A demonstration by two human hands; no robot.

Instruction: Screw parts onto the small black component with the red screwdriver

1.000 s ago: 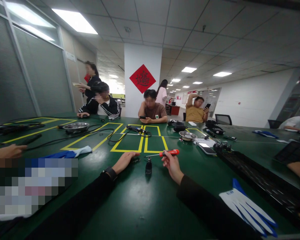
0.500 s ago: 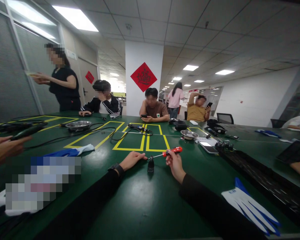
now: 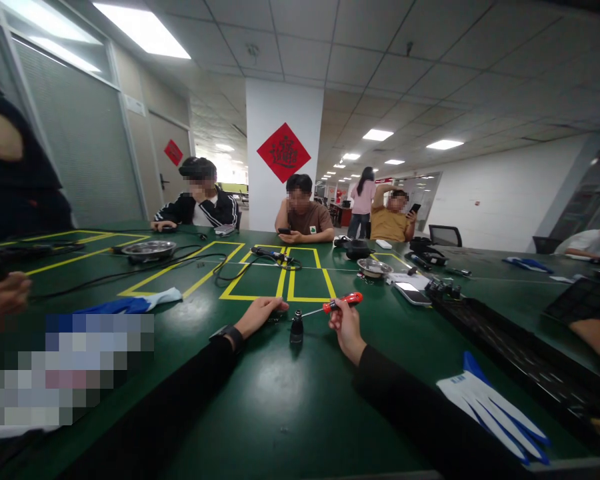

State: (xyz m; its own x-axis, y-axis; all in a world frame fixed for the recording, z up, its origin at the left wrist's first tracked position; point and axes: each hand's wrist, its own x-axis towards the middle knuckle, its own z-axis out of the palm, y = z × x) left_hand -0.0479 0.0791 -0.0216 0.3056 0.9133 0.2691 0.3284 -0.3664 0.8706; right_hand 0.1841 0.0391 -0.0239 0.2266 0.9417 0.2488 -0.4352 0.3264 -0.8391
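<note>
My right hand [image 3: 349,330] is closed round the red handle of a screwdriver [image 3: 351,300]. Its thin shaft points left, with the tip by the top of a small black part with a metal top [image 3: 297,330], which stands upright on the green table [image 3: 280,400]. Just left of that part, my left hand [image 3: 260,317] rests low over the table with its fingers bent together. Small dark bits show under those fingertips; what they pinch, if anything, is too small to make out.
On the right lie a white and blue glove [image 3: 493,413], a long black tray [image 3: 520,360] and a phone [image 3: 411,294]. Metal bowls [image 3: 375,268] and a black cable [image 3: 220,263] lie farther back. Co-workers' hands [image 3: 3,300] are at both sides.
My left fingers have drawn back from the screwdriver's tip and the black part, and curled over the table. The right hand still holds the screwdriver. A standing person at left has come closer.
</note>
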